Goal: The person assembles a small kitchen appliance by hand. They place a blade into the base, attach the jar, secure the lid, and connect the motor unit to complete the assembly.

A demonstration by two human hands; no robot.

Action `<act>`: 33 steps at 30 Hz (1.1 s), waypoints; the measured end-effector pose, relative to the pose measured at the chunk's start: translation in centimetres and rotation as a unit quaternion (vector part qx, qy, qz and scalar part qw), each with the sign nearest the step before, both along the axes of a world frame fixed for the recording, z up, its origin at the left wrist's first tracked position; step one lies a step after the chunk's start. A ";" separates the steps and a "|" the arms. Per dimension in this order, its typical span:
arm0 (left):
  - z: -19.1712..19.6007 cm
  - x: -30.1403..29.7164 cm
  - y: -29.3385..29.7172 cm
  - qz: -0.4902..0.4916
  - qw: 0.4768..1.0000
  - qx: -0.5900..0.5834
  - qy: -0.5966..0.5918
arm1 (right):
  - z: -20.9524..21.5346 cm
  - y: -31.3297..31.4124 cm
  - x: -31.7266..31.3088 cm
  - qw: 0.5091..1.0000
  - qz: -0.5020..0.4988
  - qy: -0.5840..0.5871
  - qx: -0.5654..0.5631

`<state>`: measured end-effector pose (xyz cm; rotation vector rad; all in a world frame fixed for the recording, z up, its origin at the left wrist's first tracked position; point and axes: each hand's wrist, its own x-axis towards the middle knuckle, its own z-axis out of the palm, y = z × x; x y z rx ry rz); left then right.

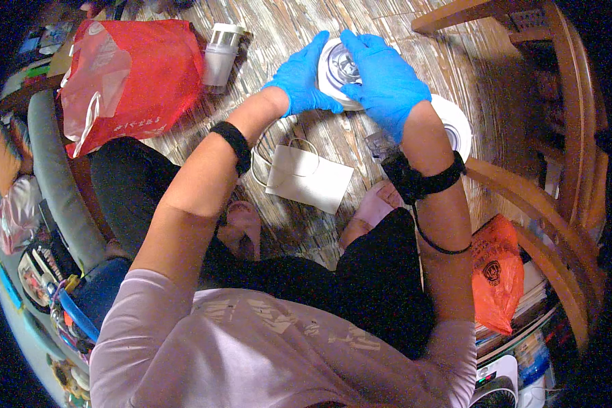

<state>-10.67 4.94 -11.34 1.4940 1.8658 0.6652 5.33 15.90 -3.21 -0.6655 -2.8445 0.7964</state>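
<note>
We grip the round white lid (338, 75) between both gloved hands, left hand (299, 78) cupping its side, right hand (387, 81) wrapped over the top; we'd best steady left and turn right evenly.

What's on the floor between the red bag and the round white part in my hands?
In the head view, a clear jar with a white lid stands on the wooden floor between the red bag and the round white part.

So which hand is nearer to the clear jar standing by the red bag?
Left. The left hand grips the white round part just right of the clear jar; the right hand lies farther right, over that part.
</note>
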 end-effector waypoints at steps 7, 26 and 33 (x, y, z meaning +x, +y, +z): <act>-1.0 -0.4 1.3 -0.046 0.995 0.071 -0.049 | 1.2 -0.6 -0.2 0.993 -0.033 -0.067 -0.092; 0.4 0.4 1.1 -0.026 0.998 0.039 0.042 | 1.0 -3.2 -1.0 0.988 -0.116 -0.103 0.023; -1.1 -7.8 -3.1 0.027 0.956 0.017 0.290 | 6.1 -4.8 5.3 0.982 -0.058 0.178 -0.014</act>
